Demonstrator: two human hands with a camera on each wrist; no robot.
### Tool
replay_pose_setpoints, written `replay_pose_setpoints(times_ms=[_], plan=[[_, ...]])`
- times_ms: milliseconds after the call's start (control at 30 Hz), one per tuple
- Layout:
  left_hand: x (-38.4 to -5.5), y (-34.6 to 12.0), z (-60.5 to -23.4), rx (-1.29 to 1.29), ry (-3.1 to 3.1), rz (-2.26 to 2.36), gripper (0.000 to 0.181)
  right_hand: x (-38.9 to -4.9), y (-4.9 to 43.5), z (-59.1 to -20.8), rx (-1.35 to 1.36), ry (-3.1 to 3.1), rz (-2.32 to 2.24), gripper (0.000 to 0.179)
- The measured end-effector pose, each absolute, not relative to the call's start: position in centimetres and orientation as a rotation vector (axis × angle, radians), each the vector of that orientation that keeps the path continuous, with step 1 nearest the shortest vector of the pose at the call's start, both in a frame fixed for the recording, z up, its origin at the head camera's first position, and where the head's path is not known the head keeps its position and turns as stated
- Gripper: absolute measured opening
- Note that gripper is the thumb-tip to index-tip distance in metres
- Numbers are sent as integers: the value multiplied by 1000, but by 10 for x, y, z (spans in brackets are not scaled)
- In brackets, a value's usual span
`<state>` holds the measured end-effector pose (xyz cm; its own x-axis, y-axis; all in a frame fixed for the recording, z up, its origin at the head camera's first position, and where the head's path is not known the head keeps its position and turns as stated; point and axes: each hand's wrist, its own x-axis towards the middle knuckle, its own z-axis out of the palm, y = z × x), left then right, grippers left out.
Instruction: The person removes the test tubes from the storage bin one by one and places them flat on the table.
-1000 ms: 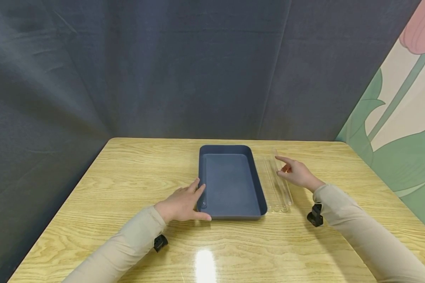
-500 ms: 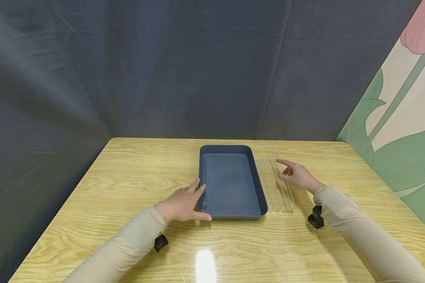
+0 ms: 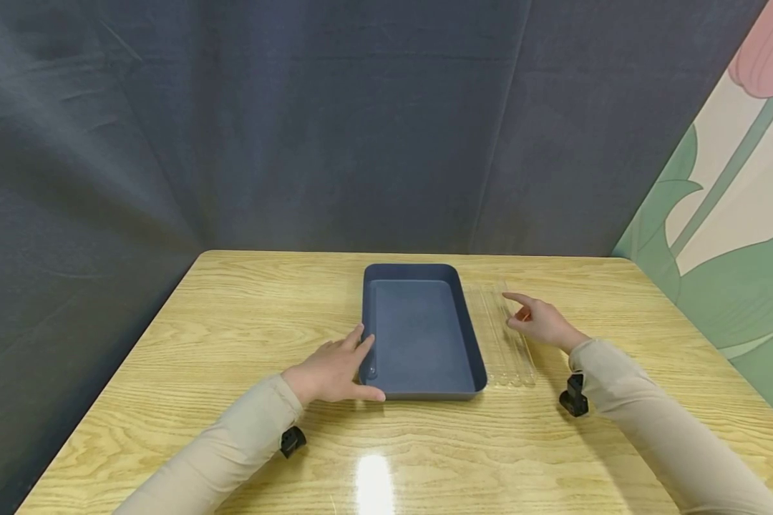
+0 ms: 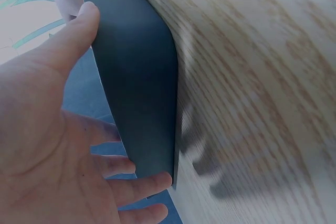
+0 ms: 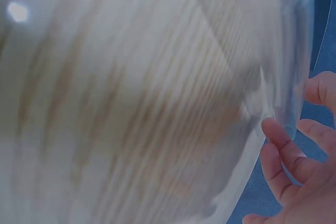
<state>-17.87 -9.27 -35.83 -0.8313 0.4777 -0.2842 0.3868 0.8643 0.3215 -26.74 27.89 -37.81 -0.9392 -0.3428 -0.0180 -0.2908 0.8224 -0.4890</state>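
A dark blue rectangular tray (image 3: pixel 425 332) stands on the wooden table, with a clear tube (image 3: pixel 371 361) lying inside along its left wall. My left hand (image 3: pixel 331 373) rests at the tray's near left corner, fingers spread; in the left wrist view its fingertips are at the outer wall (image 4: pixel 134 77). Right of the tray, several clear tubes (image 3: pixel 499 343) lie side by side. My right hand (image 3: pixel 542 322) holds the rightmost clear tube (image 3: pixel 527 357) lightly. In the right wrist view its thumb and fingers (image 5: pixel 278 137) lie on opposite sides of the clear tube (image 5: pixel 294 66).
The wooden table (image 3: pixel 245 322) extends around the tray, ending at a dark curtain (image 3: pixel 361 143) behind and to the left. A wall painted with a flower (image 3: pixel 728 286) borders the right side. Dark wrist cameras (image 3: pixel 575 395) are worn under both wrists.
The far end of the rightmost tube has come down, and the tube now lies in line beside the others. My right hand has shifted slightly nearer and right; my left hand has stayed still.
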Motion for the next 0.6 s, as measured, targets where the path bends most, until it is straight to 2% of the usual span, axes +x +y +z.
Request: replay_pose_setpoints(times_ms=[600], plan=[[-179, -94, -360, 653, 2677, 358, 94, -270, 279, -384, -487, 2905, -738, 57]])
